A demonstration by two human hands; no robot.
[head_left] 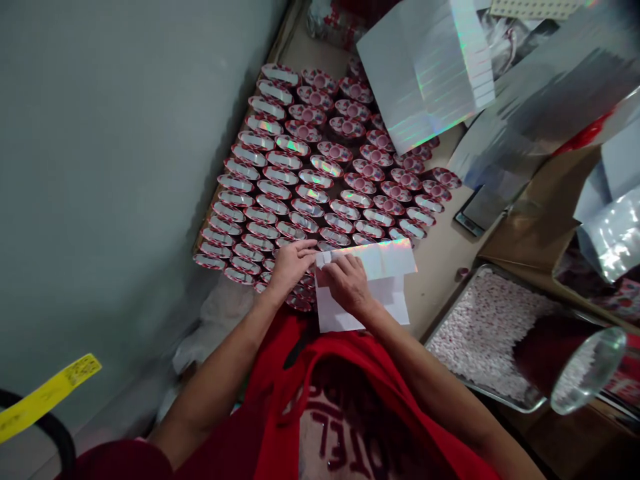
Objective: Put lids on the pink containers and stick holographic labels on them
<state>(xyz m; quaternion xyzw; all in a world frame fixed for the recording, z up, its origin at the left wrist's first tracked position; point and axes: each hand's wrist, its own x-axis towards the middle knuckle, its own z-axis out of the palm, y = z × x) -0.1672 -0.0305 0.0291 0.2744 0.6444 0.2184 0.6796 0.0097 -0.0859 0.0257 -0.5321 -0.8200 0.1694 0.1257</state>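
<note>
A pale sticker sheet (385,260) with a rainbow sheen is folded in front of my body, over the nearest rows of red-patterned canisters. My right hand (350,285) has its fingers curled down on the sheet's left part, pinching at it; the exact spot under the fingertips is hidden. At the sheet's left edge, my left hand (291,268) reaches out with its fingers stretched over the canister tops. Around both hands stand many canisters; the left and nearer ones carry shiny strips, such as this strip-topped canister (273,189), and the far right ones show a round pink centre, like this canister (345,127).
At the right, a metal tray (500,393) holds small pale pieces, with a red clear-rimmed container (560,367) lying over it. Beyond are a cardboard box (530,240), a phone-like device (470,220) and another large shiny sheet (430,73). A grey wall (115,153) borders the left.
</note>
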